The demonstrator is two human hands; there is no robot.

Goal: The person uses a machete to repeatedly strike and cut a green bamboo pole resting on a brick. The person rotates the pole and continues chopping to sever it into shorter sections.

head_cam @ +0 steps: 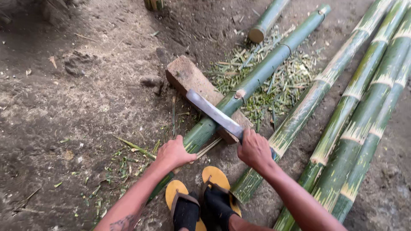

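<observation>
A long green bamboo pole [261, 72] lies slantwise across a wooden block [188, 77] on the dirt floor. My left hand [173, 153] grips the pole's near part, just in front of the block. My right hand [254, 149] is closed on the handle of a machete [214, 113], whose flat steel blade rests across the pole close to a node with a cut stub. My feet in black socks and yellow sandals [216, 177] stand below the hands.
Several more green bamboo poles [364, 107] lie side by side on the right. A short cut bamboo piece [267, 19] lies at the top. Green chips and shavings [282, 81] litter the ground behind the block. A stone [150, 81] sits left of the block.
</observation>
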